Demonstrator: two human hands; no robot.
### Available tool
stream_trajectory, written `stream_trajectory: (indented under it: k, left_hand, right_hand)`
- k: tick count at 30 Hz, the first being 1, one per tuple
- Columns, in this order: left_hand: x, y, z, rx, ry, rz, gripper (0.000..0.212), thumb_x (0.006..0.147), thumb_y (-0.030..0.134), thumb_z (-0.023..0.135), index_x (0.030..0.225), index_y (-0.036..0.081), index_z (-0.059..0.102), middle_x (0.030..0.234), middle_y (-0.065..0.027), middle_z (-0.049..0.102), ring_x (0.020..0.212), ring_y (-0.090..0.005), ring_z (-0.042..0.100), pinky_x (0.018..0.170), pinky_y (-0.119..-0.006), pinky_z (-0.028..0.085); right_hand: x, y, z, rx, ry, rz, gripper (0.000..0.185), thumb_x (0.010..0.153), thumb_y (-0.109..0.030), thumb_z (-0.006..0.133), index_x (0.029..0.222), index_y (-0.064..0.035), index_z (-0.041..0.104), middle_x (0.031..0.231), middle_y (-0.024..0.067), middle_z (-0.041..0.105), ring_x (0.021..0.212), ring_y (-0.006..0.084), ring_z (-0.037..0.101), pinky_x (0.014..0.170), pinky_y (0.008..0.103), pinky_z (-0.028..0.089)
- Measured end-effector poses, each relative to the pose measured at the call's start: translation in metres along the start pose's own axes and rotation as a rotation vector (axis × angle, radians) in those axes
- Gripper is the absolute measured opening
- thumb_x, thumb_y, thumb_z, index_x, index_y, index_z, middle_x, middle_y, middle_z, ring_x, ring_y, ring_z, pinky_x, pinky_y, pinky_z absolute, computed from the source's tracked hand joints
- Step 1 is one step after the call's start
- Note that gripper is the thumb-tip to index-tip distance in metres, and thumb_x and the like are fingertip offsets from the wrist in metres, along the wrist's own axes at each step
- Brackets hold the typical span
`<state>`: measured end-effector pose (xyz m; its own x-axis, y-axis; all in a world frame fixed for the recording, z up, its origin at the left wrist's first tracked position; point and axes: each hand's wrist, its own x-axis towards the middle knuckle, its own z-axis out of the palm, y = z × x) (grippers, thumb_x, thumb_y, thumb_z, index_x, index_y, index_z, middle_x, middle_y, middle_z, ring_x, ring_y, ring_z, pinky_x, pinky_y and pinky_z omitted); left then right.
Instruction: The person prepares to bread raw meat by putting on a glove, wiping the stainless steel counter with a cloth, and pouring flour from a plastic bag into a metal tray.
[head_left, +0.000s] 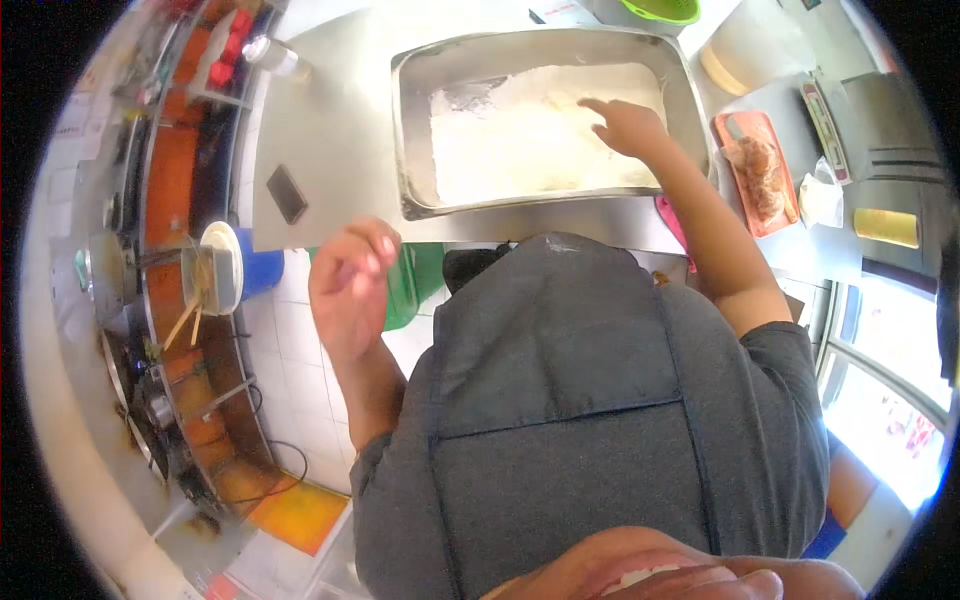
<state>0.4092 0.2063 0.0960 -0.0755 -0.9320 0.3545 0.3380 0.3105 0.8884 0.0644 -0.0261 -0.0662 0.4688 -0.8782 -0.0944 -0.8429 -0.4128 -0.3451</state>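
Observation:
My right hand (630, 129) is over the right half of a large rectangular steel pan (416, 112), its index finger extended and the other fingers curled. Whether the fingertip touches the pale powder (517, 150), which looks like flour, cannot be told. The powder covers most of the pan's bottom, with bare metal showing at the upper left. In front of the table's near edge, my left hand (351, 289) is raised with its fingers loosely bent and nothing in it. The pan rests on a steel table (337, 165).
A dark phone (287, 195) and a white-capped bottle (274, 58) lie left of the pan. To its right are an orange tray (787, 214) with raw meat (761, 176), a plastic bag (822, 199) and a whitish tub (757, 45). A green bin (405, 292) stands below the table.

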Motion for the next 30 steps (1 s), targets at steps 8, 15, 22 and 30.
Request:
stream_trajectory:
  k: [8,15,22,30]
  left_hand:
    - [0.012,-0.04,-0.087,0.05,0.197,-0.148,0.014,0.091,0.006,0.058,0.104,0.002,0.057,0.102,-0.0091,0.058,0.086,-0.0157,0.049,0.081,-0.031,0.04]
    - [0.08,-0.067,-0.083,0.309,-0.005,-0.359,0.019,0.094,0.017,0.057,0.105,0.003,0.064,0.095,-0.0022,0.063,0.078,-0.009,0.049,0.074,-0.025,0.04]
    - [0.128,-0.132,-0.042,0.159,0.011,-0.681,0.036,0.093,0.032,0.068,0.111,0.001,0.066,0.093,-0.0018,0.066,0.08,-0.0092,0.056,0.073,-0.023,0.044]
    - [0.12,-0.152,-0.04,0.51,0.071,-0.434,0.022,0.089,0.021,0.071,0.099,0.002,0.069,0.086,-0.0026,0.066,0.07,-0.0097,0.055,0.063,-0.026,0.046]
  right_hand:
    - [-0.014,-0.011,-0.002,-0.147,0.193,0.11,0.012,0.091,-0.02,0.056,0.098,-0.0149,0.065,0.099,0.0094,0.064,0.1,0.0307,0.063,0.083,0.0435,0.052]
    - [-0.033,-0.093,-0.058,0.27,0.68,-0.059,0.01,0.082,-0.007,0.069,0.091,-0.0105,0.067,0.099,0.0098,0.063,0.097,0.0302,0.061,0.081,0.0394,0.051]
    - [-0.043,-0.154,-0.04,0.014,0.757,-0.439,0.011,0.075,-0.007,0.073,0.082,-0.0147,0.068,0.085,0.0025,0.064,0.079,0.0226,0.062,0.071,0.0375,0.05]
    - [-0.048,-0.153,-0.018,0.348,0.47,-0.319,0.013,0.084,-0.002,0.068,0.096,-0.0072,0.07,0.097,0.0081,0.067,0.088,0.0234,0.065,0.076,0.0366,0.052]
